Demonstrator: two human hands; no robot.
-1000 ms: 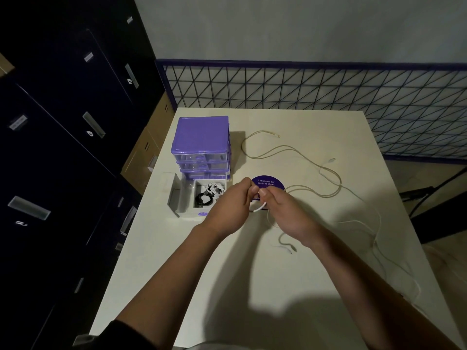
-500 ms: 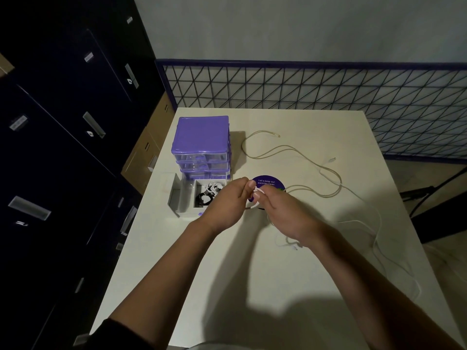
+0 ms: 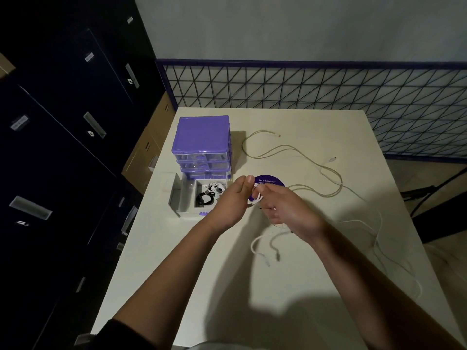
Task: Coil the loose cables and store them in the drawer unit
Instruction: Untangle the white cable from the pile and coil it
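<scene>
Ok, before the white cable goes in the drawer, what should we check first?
1. Both hands hold the white cable: ok, left hand and right hand grip it.
2. Fully coiled: not ok, two ends dangle below the right hand.
3. Drawer open: ok, pulled out of the purple drawer unit.
4. Room inside: cannot tell, coiled cables already lie there.
5. Other cables done: not ok, a tan cable lies loose on the table.

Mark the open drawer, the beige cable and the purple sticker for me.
open drawer (image 3: 188, 215): head view, front wall.
beige cable (image 3: 283, 147): head view, far loop on the table.
purple sticker (image 3: 270, 180): head view, printed upper part.
</scene>
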